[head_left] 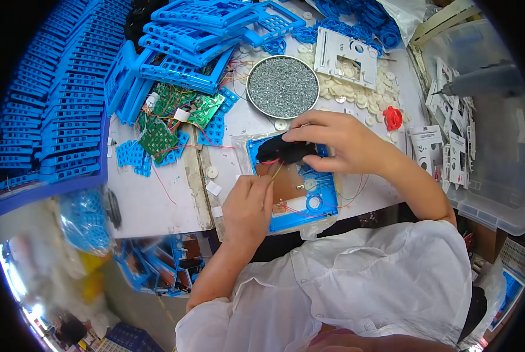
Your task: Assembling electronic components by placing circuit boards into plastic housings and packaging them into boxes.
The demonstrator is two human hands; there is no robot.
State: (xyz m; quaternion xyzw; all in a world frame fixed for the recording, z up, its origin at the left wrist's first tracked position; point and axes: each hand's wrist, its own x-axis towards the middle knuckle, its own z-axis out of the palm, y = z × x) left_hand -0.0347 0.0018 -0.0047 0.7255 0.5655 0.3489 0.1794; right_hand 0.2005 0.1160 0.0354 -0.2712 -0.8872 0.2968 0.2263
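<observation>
A blue plastic housing (327,196) with a brown board (286,185) inside lies on the table in front of me. Over its far end my right hand (347,141) grips a black part (286,151) between thumb and fingers. Its exact kind is unclear. Red and yellow wires run from the near side of this part. My left hand (247,208) rests at the housing's left edge, its fingertips pinched around a thin yellow wire (277,171). Loose red wires (303,212) cross the near end of the housing, beside a round white piece (315,202).
A round tray of small screws (283,86) stands beyond the housing. Blue frames (186,64) and green circuit boards (158,136) are heaped to the left. White discs (356,97) and a red part (393,118) lie right. A dark tool (479,81) hangs over the clear bin (497,170).
</observation>
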